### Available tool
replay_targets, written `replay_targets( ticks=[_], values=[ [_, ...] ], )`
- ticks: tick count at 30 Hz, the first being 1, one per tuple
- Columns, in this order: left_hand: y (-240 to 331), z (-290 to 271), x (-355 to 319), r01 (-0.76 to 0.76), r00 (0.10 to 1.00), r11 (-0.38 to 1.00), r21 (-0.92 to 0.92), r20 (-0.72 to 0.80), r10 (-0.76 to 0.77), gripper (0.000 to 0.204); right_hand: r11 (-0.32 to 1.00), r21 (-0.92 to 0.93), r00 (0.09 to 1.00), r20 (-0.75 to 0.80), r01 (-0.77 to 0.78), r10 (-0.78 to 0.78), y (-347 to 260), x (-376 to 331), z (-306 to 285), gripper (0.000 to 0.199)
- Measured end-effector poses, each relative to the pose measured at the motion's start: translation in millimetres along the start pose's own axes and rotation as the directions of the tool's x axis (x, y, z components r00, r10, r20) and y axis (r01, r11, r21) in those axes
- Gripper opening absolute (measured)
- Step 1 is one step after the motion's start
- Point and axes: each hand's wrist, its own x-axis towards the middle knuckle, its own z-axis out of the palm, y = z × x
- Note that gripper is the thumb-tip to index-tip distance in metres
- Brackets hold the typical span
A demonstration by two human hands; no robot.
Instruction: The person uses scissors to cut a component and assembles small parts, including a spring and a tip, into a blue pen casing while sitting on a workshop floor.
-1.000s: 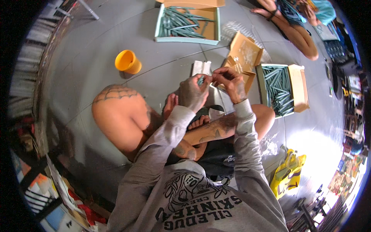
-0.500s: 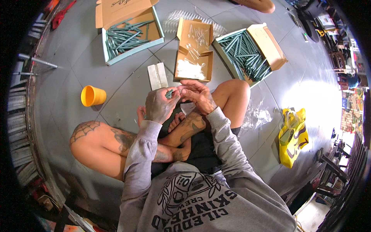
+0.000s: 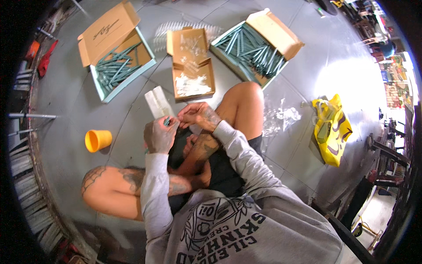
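My left hand (image 3: 159, 137) is closed round a short visible end of a teal stick (image 3: 167, 121); the rest of it is hidden in the fist. Fingertips of my right hand (image 3: 200, 116) are pinched right beside it, almost touching the left fingers. Whatever lies in that pinch is too small to make out. Just beyond my hands is a pale grooved block (image 3: 159, 103) on the floor. Behind it stands a small cardboard box (image 3: 212, 83) with small clear pieces and a white heap inside.
Many teal sticks fill an open box at far left (image 3: 150, 63) and another at far right (image 3: 223, 53). A clear ridged plastic tray (image 3: 160, 38) lies behind. At left is a yellow cup (image 3: 98, 141); at right are crumpled clear plastic (image 3: 281, 116) and a yellow bag (image 3: 330, 136).
The view has turned, so the boxes, cup and hands sit farther left in the picture. Both hands stay close together in front of me, the teal stick still in the left.
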Motion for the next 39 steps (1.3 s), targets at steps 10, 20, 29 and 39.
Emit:
replay_targets(
  ticks=[10, 20, 29, 39],
  values=[
    [-44, -48, 115, 0.004, 0.999, 0.893, 0.451, 0.027, -0.018, 0.037, 0.983, -0.176, 0.876, -0.48, -0.045, -0.046, 32, 96, 80, 0.012],
    [-95, -30, 185, -0.265, 0.945, 0.824, 0.5, 0.304, 0.12, 0.032, 0.745, -0.667, 0.533, -0.625, 0.014, -0.57, 65, 155, 89, 0.01],
    [-106, -22, 171, -0.411, 0.912, 0.782, 0.469, 0.225, 0.344, 0.024, 0.721, -0.691, 0.571, -0.616, -0.061, -0.542, 63, 151, 91, 0.014],
    [-95, -28, 176, -0.414, 0.909, 0.765, 0.493, 0.265, 0.321, 0.023, 0.479, -0.874, 0.725, -0.382, -0.081, -0.573, 56, 145, 85, 0.011]
  ],
)
